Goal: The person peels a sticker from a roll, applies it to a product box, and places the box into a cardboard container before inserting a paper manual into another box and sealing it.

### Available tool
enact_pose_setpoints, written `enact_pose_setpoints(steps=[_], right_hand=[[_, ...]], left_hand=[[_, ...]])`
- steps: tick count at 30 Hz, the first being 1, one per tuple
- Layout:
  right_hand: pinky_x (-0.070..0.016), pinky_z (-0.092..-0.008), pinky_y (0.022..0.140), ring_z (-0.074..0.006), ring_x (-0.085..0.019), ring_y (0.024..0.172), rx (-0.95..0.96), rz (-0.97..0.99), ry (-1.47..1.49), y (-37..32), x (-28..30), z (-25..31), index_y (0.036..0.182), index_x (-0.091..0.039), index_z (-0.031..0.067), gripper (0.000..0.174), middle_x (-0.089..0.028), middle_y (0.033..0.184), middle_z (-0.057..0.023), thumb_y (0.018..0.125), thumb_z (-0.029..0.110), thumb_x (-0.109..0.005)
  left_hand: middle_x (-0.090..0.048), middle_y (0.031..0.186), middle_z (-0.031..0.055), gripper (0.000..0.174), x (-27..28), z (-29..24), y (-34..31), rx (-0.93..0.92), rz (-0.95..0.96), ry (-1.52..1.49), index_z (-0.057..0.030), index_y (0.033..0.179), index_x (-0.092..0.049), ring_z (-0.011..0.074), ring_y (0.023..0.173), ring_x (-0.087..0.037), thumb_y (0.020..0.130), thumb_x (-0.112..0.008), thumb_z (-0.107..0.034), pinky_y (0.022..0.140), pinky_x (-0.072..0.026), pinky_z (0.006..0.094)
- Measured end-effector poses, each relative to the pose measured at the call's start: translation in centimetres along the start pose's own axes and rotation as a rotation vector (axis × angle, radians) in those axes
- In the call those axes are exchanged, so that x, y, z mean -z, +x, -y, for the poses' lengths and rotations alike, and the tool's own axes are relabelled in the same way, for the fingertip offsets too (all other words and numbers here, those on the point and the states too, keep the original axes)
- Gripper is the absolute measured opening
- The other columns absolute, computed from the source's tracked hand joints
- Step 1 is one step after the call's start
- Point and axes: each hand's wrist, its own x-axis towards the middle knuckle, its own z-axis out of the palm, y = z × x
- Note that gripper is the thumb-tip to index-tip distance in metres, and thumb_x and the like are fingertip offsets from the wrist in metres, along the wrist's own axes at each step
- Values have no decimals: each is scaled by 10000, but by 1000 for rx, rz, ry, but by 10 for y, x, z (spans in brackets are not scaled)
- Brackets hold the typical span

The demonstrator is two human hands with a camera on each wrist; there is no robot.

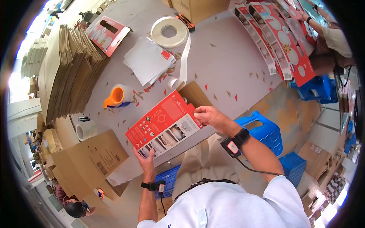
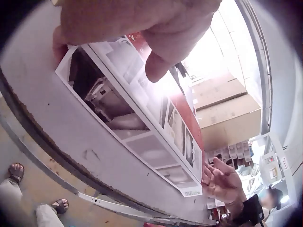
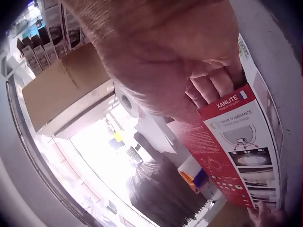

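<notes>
The red-and-white XANLITE carton [image 1: 159, 118] was held just over the near edge of the worktop [image 1: 224, 49], in front of the person; whether its underside touched the surface could not be told. Its long axis ran slantwise, from lower left to upper right in the head view, roughly along that near edge, with the red printed panel and the strip of room photos turned upward.

Each end had its own hand. The left hand [image 1: 145, 160] grasped the lower-left end, thumb laid over the photo strip and fingers passing beneath. The right hand [image 1: 213, 118] was at the opposite end, its bent fingers gripping beside the XANLITE end flap [image 3: 228, 102]; the fingertips were partly hidden there. So the carton stretched leftward from the right hand and up to the right from the left one, and the end flap lay nearest the right hand.

Just behind that end stood a piece of brown cardboard [image 1: 199, 95]. Left of the carton sat an orange-cored tape roll [image 1: 110, 102] and, nearer the person, an open kraft box [image 1: 89, 155]. Farther back lay white sheets [image 1: 146, 62] and a wide white roll [image 1: 181, 34].
</notes>
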Motion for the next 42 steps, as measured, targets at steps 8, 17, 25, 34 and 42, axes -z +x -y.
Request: enact_pose_setpoints(steps=[8,17,25,34,42], right_hand=[[-516,-288,724,-103,-638,784,70,46,-192,-22,-64,31,1112,-745,-7,264,-740,970,-19,1012,231,-686],[-504,-415,644,-264,-635,658,765,-105,-1471,-142,-190,105,1048,-737,41,177,-651,736,-131,980,187,-664],[-564,-506,705,-387,-720,868,1113,19,-1865,-177,-245,103,1042,-750,102,156,-740,955,-164,913,162,-684],[-602,-404,722,-316,-743,855,1231,-117,-1686,-204,-227,100,1163,-705,56,360,-742,950,-161,875,243,-814],[-616,-322,751,-198,-703,1031,1200,-508,-1025,-181,-168,97,1224,-685,35,449,-712,1165,-119,824,141,-859]], left_hand=[[-429,1562,135,916,-1,17,-20,-44,76,-210,-54,1635,-245,273,1410,-431,902,-784,-164,1184,-349,436],[-507,1518,92,726,73,-149,-49,-643,137,-51,-69,1561,-443,210,1283,-495,952,-753,-313,980,-427,336],[-596,1213,62,517,73,-208,-79,-784,140,-192,-59,1401,-593,143,1029,-558,904,-696,-158,745,-471,285],[-631,1111,51,404,27,-182,-20,-702,81,-294,-58,1229,-675,170,942,-623,834,-667,26,738,-540,295],[-644,1078,49,349,19,-184,-12,-862,-49,-274,-60,1180,-684,156,932,-650,847,-736,30,702,-562,296]])
